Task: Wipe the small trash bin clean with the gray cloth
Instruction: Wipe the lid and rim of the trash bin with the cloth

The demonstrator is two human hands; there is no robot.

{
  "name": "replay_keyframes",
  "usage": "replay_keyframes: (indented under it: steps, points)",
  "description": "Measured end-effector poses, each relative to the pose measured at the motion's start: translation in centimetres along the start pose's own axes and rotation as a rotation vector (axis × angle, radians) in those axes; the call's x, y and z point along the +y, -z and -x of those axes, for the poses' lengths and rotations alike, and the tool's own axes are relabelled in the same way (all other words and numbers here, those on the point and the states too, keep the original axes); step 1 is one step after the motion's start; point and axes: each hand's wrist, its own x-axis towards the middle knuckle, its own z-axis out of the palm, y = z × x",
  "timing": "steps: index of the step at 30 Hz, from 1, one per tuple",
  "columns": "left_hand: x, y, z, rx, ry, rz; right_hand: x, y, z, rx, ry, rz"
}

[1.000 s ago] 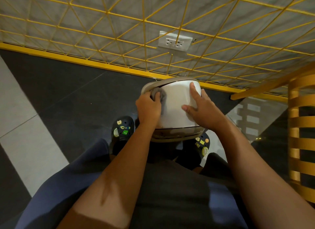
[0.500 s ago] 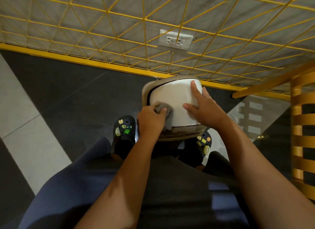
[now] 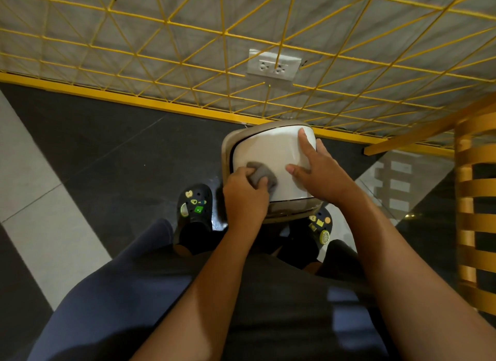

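The small white trash bin [image 3: 271, 151] with a beige rim is held tilted in the air in front of me, above my feet. My left hand [image 3: 245, 197] grips a bunched gray cloth [image 3: 261, 174] and presses it against the bin's white side near its lower left. On the bin's right side lies my right hand [image 3: 319, 175], index finger stretched up along the wall, thumb on the white face, steadying it.
A yellow wire grid [image 3: 214, 38] covers the wall ahead, with a white double socket [image 3: 273, 65] behind it. A yellow wooden slatted frame [image 3: 475, 199] stands at the right. Below are my two dark clogs [image 3: 194, 207] on the dark and white floor tiles.
My left hand has dragged the cloth down the bin's side from near the upper rim to the lower left, then slightly rightward. The right hand has kept its hold.
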Motion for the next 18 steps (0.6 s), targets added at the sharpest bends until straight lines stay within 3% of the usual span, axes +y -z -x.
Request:
replay_keyframes:
  steps: [6, 12, 18]
  points:
    - [0.1, -0.6, -0.1, 0.045, -0.132, -0.014, 0.0, 0.1, 0.2, 0.005, 0.008, -0.005]
    - [-2.0, 0.2, -1.3, 0.008, 0.164, -0.004, -0.1, 0.2, 0.4, 0.002, 0.010, -0.005]
    - [-2.1, 0.6, -2.7, -0.114, 0.228, -0.133, 0.0, 0.1, 0.4, -0.001, 0.009, -0.017]
